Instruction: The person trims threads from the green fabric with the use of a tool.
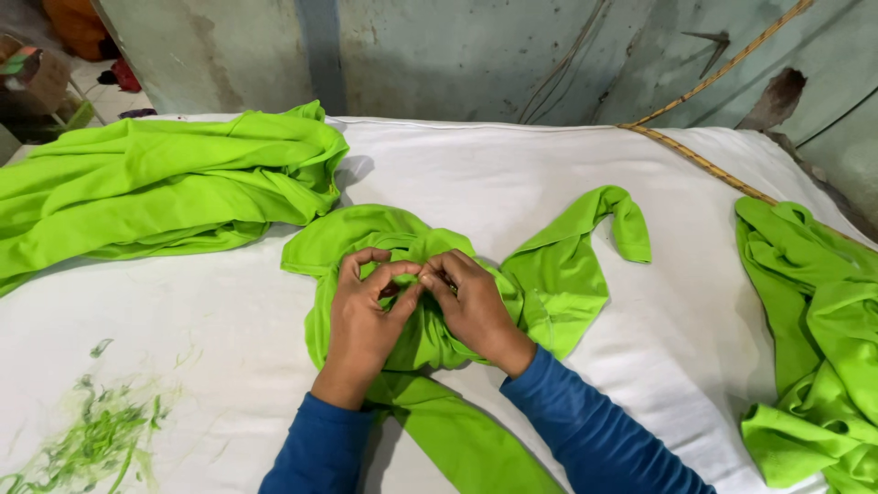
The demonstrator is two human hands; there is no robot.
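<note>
Both hands, left hand (364,316) and right hand (471,306), pinch shut on one bunched green garment (549,274) at mid-table (512,174). Two more green garment heaps lie apart: left heap (155,183), right heap (814,338). Green thread scraps (96,434) lie near-left.

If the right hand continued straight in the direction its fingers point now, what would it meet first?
The right hand points toward the left hand; their fingertips already seem to touch over the crumpled bright green fabric garment, so it would probably meet the left hand first.

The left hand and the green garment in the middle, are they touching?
Touching. The head view shows the left hand resting on the green garment, its fingers pinching the fabric.
</note>
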